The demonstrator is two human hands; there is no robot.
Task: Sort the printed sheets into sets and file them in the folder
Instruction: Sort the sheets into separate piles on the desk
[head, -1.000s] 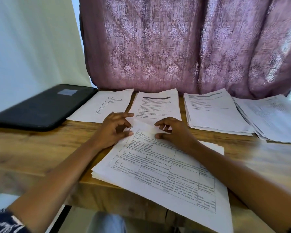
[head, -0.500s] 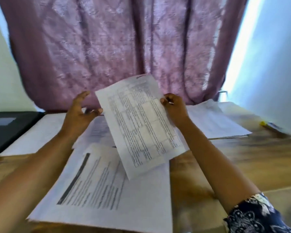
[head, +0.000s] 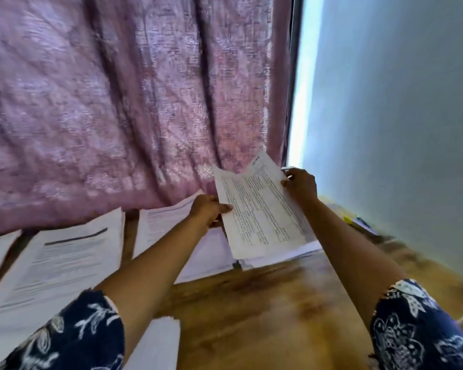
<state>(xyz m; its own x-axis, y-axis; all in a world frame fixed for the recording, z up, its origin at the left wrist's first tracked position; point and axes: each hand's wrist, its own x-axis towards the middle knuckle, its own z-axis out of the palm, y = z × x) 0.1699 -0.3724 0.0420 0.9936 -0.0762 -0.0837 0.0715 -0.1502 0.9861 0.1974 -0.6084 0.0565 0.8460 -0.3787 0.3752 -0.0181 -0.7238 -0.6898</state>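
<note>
While pinching the printed sheet (head: 259, 209) by its side edges with left hand (head: 210, 210) and right hand (head: 300, 182), above the stack (head: 286, 255) at the tabletop's (head: 265, 303) far right edge, lowering it flat, aligning corners before releasing.

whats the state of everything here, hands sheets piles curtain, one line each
held sheet, in the air above the table, tilted, printed side up
left hand, pinching the held sheet's left edge
right hand, pinching its upper right corner
far right pile, flat on the table, partly hidden behind the held sheet
middle pile, flat, face up
dark-bar pile, flat, face up
curtain, drawn closed
</note>
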